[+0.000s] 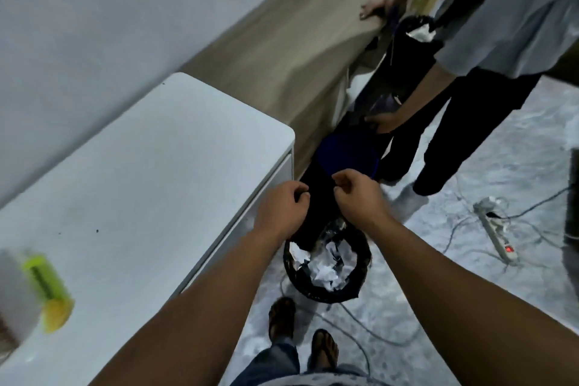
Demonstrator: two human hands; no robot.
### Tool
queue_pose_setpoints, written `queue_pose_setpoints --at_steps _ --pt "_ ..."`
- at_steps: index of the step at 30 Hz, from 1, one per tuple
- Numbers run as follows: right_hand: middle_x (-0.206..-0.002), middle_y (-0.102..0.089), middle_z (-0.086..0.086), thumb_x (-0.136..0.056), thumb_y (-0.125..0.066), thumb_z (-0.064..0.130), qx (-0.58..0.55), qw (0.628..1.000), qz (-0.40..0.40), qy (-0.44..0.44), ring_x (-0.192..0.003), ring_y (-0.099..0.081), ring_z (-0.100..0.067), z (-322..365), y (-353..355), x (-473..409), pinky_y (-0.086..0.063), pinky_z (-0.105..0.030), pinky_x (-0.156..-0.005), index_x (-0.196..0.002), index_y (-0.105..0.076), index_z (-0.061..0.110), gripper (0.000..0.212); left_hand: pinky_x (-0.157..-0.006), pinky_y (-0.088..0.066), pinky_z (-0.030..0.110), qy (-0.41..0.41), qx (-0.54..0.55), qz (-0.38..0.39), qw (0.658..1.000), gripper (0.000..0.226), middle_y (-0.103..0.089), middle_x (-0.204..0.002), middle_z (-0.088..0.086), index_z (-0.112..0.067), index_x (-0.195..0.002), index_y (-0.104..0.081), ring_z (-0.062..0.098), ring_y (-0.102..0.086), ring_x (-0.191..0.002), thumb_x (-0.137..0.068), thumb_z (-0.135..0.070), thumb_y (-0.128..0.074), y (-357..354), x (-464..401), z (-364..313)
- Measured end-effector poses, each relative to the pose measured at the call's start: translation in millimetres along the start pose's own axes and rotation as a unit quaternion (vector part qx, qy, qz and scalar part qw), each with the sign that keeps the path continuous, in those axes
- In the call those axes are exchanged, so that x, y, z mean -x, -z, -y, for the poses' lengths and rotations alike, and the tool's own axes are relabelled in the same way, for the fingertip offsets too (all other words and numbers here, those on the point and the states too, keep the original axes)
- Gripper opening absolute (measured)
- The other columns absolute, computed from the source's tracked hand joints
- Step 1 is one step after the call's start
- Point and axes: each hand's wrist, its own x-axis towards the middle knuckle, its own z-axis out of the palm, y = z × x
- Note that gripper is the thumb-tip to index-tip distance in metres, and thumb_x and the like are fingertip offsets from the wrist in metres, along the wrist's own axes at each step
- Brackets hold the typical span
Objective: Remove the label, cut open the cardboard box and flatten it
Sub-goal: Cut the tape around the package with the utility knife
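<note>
Head view, looking down: a person standing beside a white table (150, 172) reaches both bare arms out over a round waste bin (327, 263) lined with a black bag and partly filled with crumpled white paper scraps (326, 271). The left hand (282, 208) and the right hand (357, 194) are held close together just above the bin's far rim, each with its fingers curled inward toward the other; something small may be pinched between thumb and fingertips, but the picture is too blurred and the background too dark to tell what, if anything, they hold. A dark, long object (316, 194) runs behind the hands toward the wooden counter (300, 50), and whether the fingers touch it cannot be told. The cardboard box named in the task cannot be made out anywhere in the picture. On the table's near left corner lie a blurred yellow-green tool (47, 290) and, at the very edge, a pale roll (15, 291), well apart from the hands. A second person (501, 25) in a grey top and dark trousers stands to the right, one hand on the counter and the other low on a second black-bagged bin (416, 31) that is tilted against the counter. A white power strip (496, 233) with a lit red switch and loose cables lies on the mottled grey floor. The camera wearer's sandalled feet (300, 335) show at the bottom, just short of the bin.
</note>
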Motion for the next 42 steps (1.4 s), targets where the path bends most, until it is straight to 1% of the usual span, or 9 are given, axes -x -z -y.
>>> queue_pose_setpoints --at_steps 8,14,21,25,29,33,36,39,42 --pt "-0.115 -0.068 0.002 -0.091 -0.057 0.013 0.015 0.991 0.068 0.118 -0.097 -0.061 -0.011 66 -19 2 -0.045 -0.021 -0.083 -0.120 -0.066 0.020 0.031 -0.095 -0.043 0.020 0.050 0.047 -0.145 0.987 0.025 -0.071 -0.120 -0.009 -0.023 -0.117 -0.072 0.009 -0.063 -0.113 -0.096 -0.029 -0.059 63 55 11" --pt "-0.107 -0.066 0.008 -0.090 -0.057 0.012 0.031 0.970 0.133 0.200 -0.089 -0.063 -0.012 124 -73 24 -0.047 -0.025 -0.080 -0.113 -0.067 0.022 0.027 -0.098 -0.041 0.019 0.122 0.070 -0.239 0.961 0.026 -0.069 -0.123 -0.010 -0.025 -0.120 -0.070 0.008 -0.060 -0.117 -0.097 -0.028 -0.058 109 118 59" --pt "-0.100 -0.067 0.011 -0.089 -0.057 0.012 0.023 0.941 0.196 0.274 -0.085 -0.067 -0.010 200 -164 80 -0.049 -0.029 -0.078 -0.103 -0.067 0.027 0.023 -0.090 -0.036 0.014 0.191 0.068 -0.335 0.920 0.024 -0.069 -0.120 -0.012 -0.026 -0.119 -0.070 0.006 -0.060 -0.114 -0.097 -0.027 -0.060 179 207 135" --pt "-0.095 -0.064 0.013 -0.090 -0.056 0.012 0.018 0.931 0.226 0.288 -0.082 -0.066 -0.011 235 -219 119 -0.052 -0.029 -0.074 -0.101 -0.068 0.026 0.022 -0.095 -0.045 0.023 0.225 0.074 -0.370 0.898 0.024 -0.069 -0.121 -0.011 -0.027 -0.119 -0.069 0.008 -0.062 -0.111 -0.098 -0.028 -0.059 219 261 184" --pt "-0.097 -0.066 0.012 -0.090 -0.057 0.014 0.031 0.920 0.243 0.306 -0.084 -0.067 -0.013 257 -263 150 -0.054 -0.033 -0.080 -0.100 -0.068 0.028 0.020 -0.090 -0.053 0.030 0.216 0.069 -0.404 0.886 0.020 -0.070 -0.101 -0.014 -0.021 -0.113 -0.072 0.009 -0.066 -0.096 -0.098 -0.020 -0.060 251 308 216" --pt "-0.104 -0.070 0.005 -0.087 -0.061 0.012 0.047 0.913 0.253 0.317 -0.088 -0.067 -0.018 267 -298 170 -0.053 -0.032 -0.082 -0.105 -0.069 0.021 0.021 -0.088 -0.050 0.022 0.224 0.057 -0.455 0.860 0.023 -0.069 -0.108 -0.011 -0.021 -0.116 -0.073 0.009 -0.065 -0.100 -0.096 -0.023 -0.064 269 344 243" --pt "-0.111 -0.068 0.001 -0.087 -0.062 0.013 0.076 0.909 0.253 0.321 -0.099 -0.064 -0.021 271 -315 179 -0.050 -0.033 -0.085 -0.107 -0.068 0.021 0.023 -0.076 -0.044 0.009 0.237 0.041 -0.472 0.848 0.020 -0.072 -0.102 -0.009 -0.021 -0.112 -0.075 0.007 -0.066 -0.090 -0.094 -0.022 -0.065 281 364 259" --pt "-0.113 -0.063 -0.005 -0.087 -0.064 0.014 0.115 0.899 0.251 0.339 -0.107 -0.060 -0.025 275 -328 182 -0.044 -0.031 -0.087 -0.110 -0.068 0.018 0.024 -0.085 -0.052 0.030 0.250 0.039 -0.489 0.835 0.021 -0.075 -0.104 0.000 -0.020 -0.111 -0.075 0.020 -0.068 -0.096 -0.091 -0.025 -0.069 291 377 280" --pt "-0.113 -0.062 -0.008 -0.085 -0.066 0.014 0.135 0.893 0.248 0.351 -0.106 -0.061 -0.028 278 -338 180 -0.042 -0.028 -0.084 -0.109 -0.068 0.017 0.025 -0.103 -0.039 0.037 0.277 0.023 -0.484 0.830 0.040 -0.065 -0.122 0.004 -0.020 -0.128 -0.065 0.028 -0.054 -0.119 -0.089 -0.025 -0.071 295 383 292"
